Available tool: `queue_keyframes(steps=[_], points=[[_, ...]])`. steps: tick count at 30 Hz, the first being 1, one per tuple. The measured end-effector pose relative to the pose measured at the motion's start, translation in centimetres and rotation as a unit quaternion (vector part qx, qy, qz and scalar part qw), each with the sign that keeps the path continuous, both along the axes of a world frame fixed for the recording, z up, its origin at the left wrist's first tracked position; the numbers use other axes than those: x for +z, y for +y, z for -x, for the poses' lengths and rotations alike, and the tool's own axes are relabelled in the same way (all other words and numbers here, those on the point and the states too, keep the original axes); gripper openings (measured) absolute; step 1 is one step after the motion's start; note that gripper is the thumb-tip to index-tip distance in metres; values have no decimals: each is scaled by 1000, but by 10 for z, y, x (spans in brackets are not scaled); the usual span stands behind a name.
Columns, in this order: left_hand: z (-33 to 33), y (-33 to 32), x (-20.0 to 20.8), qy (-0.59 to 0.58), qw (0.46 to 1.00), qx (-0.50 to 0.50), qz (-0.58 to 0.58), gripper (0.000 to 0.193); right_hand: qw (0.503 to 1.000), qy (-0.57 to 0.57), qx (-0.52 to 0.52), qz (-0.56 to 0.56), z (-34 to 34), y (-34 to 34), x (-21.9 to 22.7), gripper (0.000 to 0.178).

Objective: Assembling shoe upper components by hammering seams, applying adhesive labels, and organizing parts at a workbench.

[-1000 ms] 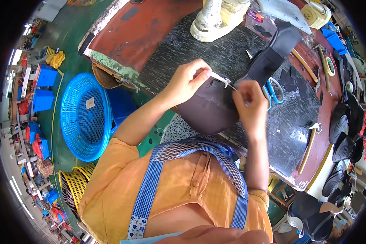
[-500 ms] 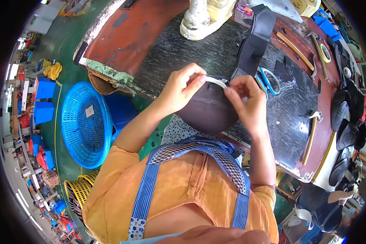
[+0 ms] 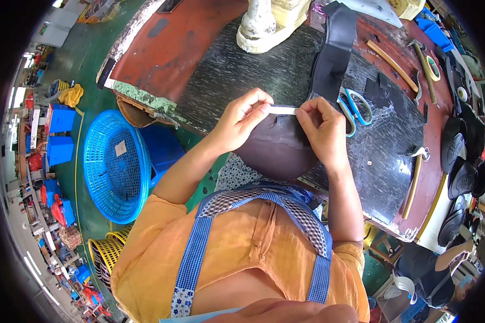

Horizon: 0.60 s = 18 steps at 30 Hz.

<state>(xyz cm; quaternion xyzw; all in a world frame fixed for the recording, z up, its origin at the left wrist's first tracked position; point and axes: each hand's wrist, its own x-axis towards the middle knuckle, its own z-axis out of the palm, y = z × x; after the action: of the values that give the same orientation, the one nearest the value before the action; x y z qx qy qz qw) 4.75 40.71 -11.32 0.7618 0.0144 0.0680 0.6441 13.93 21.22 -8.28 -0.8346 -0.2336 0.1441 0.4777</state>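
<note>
A short white strip [image 3: 283,110] is stretched level between my two hands. My left hand [image 3: 241,119] pinches one end of it between thumb and fingertips, and my right hand [image 3: 325,128] pinches the other. Just under the strip lies a dark brown, rounded leather-like piece [image 3: 277,149], its lower edge hanging past the table's near side. A long black leather-like piece [image 3: 334,59] extends from near my right hand toward the far side. Blue-handled scissors [image 3: 355,112] rest close to my right hand.
A yellowish-white foot-shaped form [image 3: 256,35] stands on the black worktop [image 3: 382,177]. Hammers [image 3: 393,65] and a tape roll [image 3: 431,69] lie to the right, near dark soles [image 3: 451,220]. A blue basket [image 3: 116,167] is at left. Another person [image 3: 428,274] works at lower right.
The strip was curved and is now pulled straight. My right hand has shifted slightly left and down. The far black piece has moved a little to the left.
</note>
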Motion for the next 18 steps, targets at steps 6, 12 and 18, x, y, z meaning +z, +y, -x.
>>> queue_keyframes(steps=[6, 12, 18], points=[[-13, 13, -3, 136, 890, -169, 400, 26, 970, -216, 103, -55, -14, -13, 2, 14], [-37, 27, -9, 359, 847, -253, 300, 24, 935, -322, 133, 64, 8, -19, 14, 16], [-44, 27, -7, 30, 934, -198, -297, 49, 921, -283, 232, 135, 79, -18, -31, 62]])
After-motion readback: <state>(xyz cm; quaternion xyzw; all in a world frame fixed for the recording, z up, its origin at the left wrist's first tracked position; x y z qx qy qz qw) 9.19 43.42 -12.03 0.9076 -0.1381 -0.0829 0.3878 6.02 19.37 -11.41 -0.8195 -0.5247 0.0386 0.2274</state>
